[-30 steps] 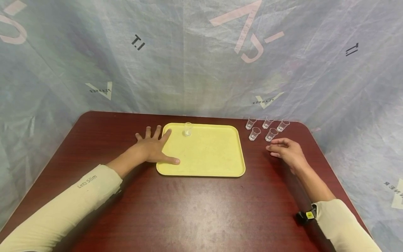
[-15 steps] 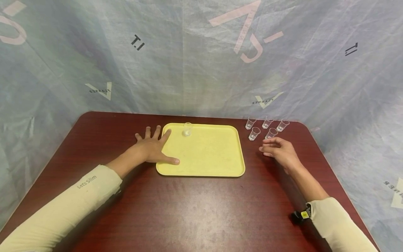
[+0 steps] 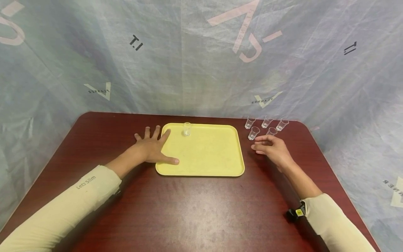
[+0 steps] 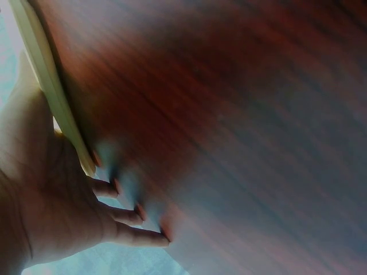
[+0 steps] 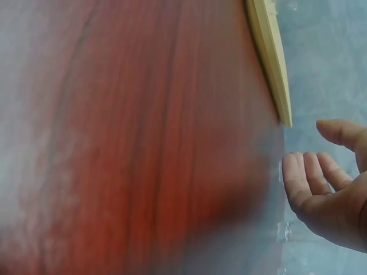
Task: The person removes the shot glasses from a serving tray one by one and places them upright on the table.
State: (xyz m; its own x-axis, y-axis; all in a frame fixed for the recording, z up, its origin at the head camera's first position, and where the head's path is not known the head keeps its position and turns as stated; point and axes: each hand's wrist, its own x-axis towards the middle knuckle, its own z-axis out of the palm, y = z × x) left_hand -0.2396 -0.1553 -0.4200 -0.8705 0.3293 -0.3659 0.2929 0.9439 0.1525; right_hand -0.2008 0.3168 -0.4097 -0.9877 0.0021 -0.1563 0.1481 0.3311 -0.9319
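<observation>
My left hand (image 3: 151, 148) lies spread at the left edge of the yellow tray (image 3: 207, 154), thumb and index finger over its rim. In the left wrist view the other fingertips of the left hand (image 4: 63, 206) touch the table. One small clear shot glass (image 3: 187, 130) stands upright near the tray's back left corner. My right hand (image 3: 272, 150) hovers over the table right of the tray, fingers loosely bent and holding nothing; the right wrist view shows the right hand (image 5: 327, 189) with thumb apart from the fingers. Just beyond it stand a shot glass (image 3: 253, 133) and a partly hidden glass (image 3: 271, 131).
Three more shot glasses stand in a back row: a left glass (image 3: 250, 123), a middle glass (image 3: 267, 122) and a right glass (image 3: 282, 125). The dark red wooden table (image 3: 195, 210) ends at a grey printed curtain (image 3: 189, 70) behind.
My right hand has moved left, toward the tray, and now partly covers the front right glass. The left hand, the tray and the glasses have stayed in place.
</observation>
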